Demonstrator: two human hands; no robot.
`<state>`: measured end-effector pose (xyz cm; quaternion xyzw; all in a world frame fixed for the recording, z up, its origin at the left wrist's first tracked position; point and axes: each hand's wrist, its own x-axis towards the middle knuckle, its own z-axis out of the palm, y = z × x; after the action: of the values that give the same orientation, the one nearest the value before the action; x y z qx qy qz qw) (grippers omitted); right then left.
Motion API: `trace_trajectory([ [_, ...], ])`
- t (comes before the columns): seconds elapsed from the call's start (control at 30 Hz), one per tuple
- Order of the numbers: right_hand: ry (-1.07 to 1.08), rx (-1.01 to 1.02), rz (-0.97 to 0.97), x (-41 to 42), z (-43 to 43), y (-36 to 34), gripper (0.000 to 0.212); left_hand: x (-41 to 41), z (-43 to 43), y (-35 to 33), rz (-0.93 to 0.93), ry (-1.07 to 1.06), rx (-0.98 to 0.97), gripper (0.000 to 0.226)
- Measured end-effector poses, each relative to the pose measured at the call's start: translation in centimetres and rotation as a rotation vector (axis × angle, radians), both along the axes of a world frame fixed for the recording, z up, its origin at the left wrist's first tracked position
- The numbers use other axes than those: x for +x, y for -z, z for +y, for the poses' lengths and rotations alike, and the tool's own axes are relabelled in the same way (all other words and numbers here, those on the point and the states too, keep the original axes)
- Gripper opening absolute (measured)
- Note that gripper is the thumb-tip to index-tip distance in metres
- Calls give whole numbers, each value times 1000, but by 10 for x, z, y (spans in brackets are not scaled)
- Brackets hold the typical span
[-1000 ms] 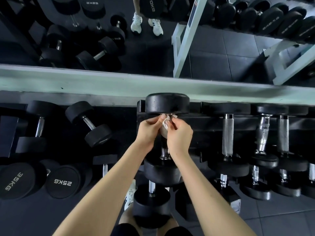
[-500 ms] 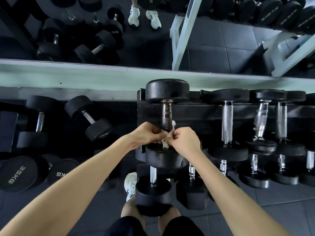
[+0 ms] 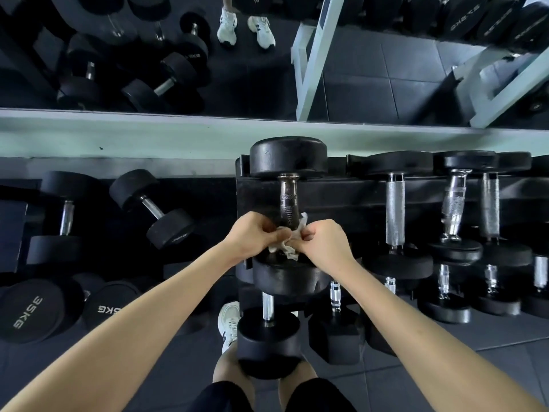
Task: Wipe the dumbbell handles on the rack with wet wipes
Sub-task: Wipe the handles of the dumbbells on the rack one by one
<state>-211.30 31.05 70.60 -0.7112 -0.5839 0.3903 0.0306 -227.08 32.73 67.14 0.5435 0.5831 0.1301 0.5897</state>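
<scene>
Knurled dull metal handle (image 3: 289, 203); matt rubber heads; crumpled cloth-like wipe (image 3: 284, 242).

- I'm seeing a gym, in the free-weights corner: a black rack (image 3: 350, 194) carries a row of dumbbells (image 3: 395, 215) with steel handles.
- To the left, loose dumbbells (image 3: 151, 209) lie on the floor, one head (image 3: 29, 310) stamped 35KG.
- Dark rubber tiles (image 3: 445, 367) underfoot.
- Behind the rack, what looks like a wall mirror (image 3: 356, 69) shows more weights and a white frame (image 3: 315, 55).
</scene>
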Motion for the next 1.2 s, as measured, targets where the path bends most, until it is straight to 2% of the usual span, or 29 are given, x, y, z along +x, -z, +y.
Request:
trace_trajectory([
  [0.07, 56, -102, 117, 2, 6, -1, 42, 3, -2, -6, -216, -40, -136, 14],
  [0.13, 113, -172, 238, 4, 10, 0, 38, 3, -1, -7, -293, -95, -183, 5],
  [0.23, 125, -85, 215, 2, 3, 6, 29, 5, -2, -7, -223, -162, -173, 10],
  [0.37, 29, 118, -37, -7, -6, 0, 54, 11, -13, -10, -81, -328, -94, 12],
  [0.47, 37, 204, -34, -7, -10, -10, 63, 7, -18, -13, -119, -409, -109, 10],
  [0.53, 109, 153, 74, 0, -11, -15, 47, 0, -18, -17, -167, -451, -146, 17],
  [0.6, 270, 38, 266, 4, -7, -26, 16, -8, -15, -23, -278, -496, -185, 22],
  [0.7, 483, -94, 600, 7, 0, -45, 24, -16, -8, -41, -477, -527, -250, 17],
  [0.8, 588, -88, 736, 8, 0, -62, 16, -20, -5, -60, -557, -466, -256, 18],
  [0.93, 645, -4, 731, 1, -16, -70, 9, -16, -14, -81, -356, -198, -94, 35],
  [1.0, 649, 35, 713, -3, -28, -76, 9, -10, -19, -91, -248, -132, 24, 29],
  [1.07, 610, 52, 771, -6, -42, -85, 12, -4, -23, -101, -237, -101, 95, 20],
  [1.2, 539, 110, 806, -8, -69, -96, 20, 4, -26, -114, -116, 112, 194, 27],
])
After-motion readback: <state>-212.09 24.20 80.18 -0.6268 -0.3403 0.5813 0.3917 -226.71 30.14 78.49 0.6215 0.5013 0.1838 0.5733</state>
